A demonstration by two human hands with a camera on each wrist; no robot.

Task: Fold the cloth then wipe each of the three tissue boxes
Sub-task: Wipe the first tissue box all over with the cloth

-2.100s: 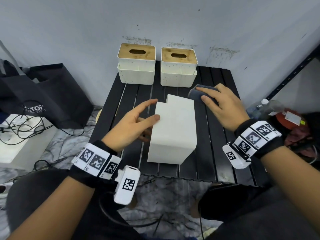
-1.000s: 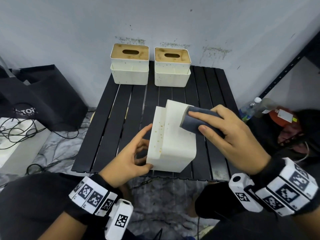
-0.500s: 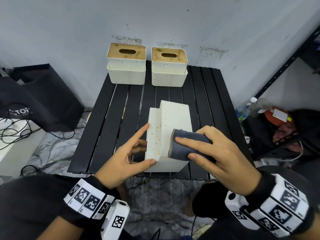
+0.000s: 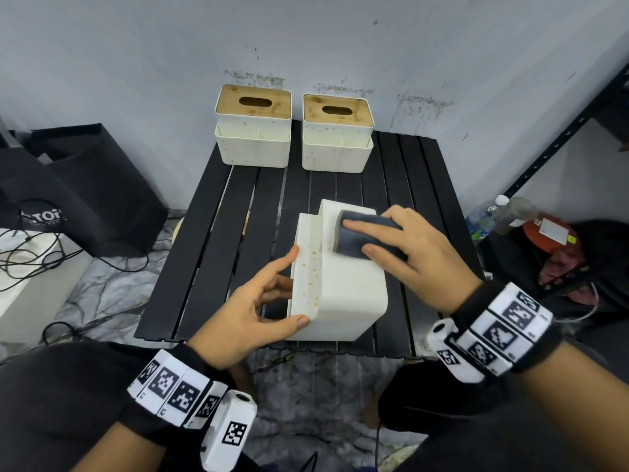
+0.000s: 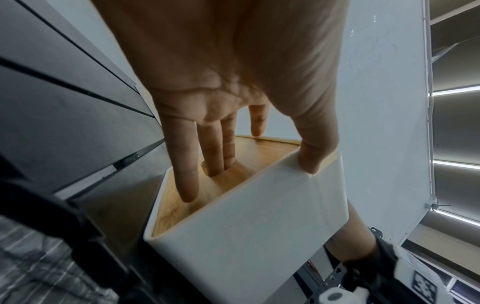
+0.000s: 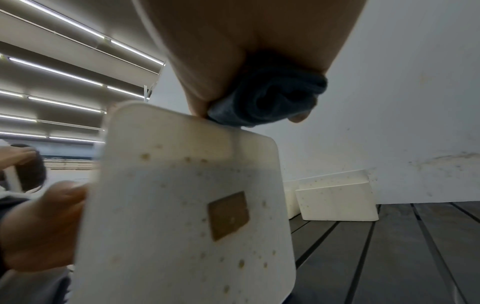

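Note:
A white tissue box [image 4: 343, 287] lies on its side near the front of the black slatted table [image 4: 211, 253], its speckled stained step facing up. My left hand [image 4: 296, 287] grips its near left corner; in the left wrist view the thumb lies on the white wall [image 5: 246, 216] and the fingers [image 5: 215, 164] on the wooden lid, two of them in the slot. My right hand [image 4: 371, 240] holds a folded dark grey cloth [image 4: 354, 233] and presses it on the box's far top end. The cloth [image 6: 272, 96] is bunched between thumb and fingers. Two upright boxes [image 4: 253, 131] [image 4: 337, 134] stand at the back.
A black bag [image 4: 85, 185] and a white unit with cables [image 4: 27, 267] sit on the floor to the left. Bottles [image 4: 486, 219] and a dark metal shelf frame [image 4: 561, 141] are to the right. The box lies close to the table's front edge.
My right hand lifted the cloth off the table onto the box, drew it toward me along the top, and has now pushed it back to the far end. My left hand keeps its hold.

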